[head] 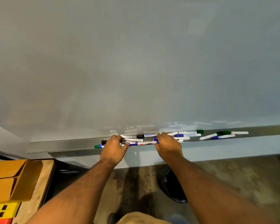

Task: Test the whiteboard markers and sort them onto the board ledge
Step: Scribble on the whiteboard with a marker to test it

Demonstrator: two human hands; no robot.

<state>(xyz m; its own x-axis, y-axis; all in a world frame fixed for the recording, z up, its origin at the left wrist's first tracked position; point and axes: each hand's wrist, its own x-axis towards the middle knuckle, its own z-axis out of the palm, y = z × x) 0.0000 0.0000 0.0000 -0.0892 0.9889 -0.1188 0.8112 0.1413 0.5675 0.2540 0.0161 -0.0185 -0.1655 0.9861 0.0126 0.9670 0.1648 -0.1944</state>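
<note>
Two bare forearms, sleeveless to the frame edge; left hand (113,148) and right hand (168,147) ungloved, without rings; tan garment (141,218) at bottom edge; dark shoe (171,186) below.

White-barrelled markers (187,135) with blue, green and black caps lay scattered lengthwise along the grey board ledge (217,147); you held one blue-capped marker (141,143) level at both ends.

Head view looks down, close to ledge (217,143).
</note>
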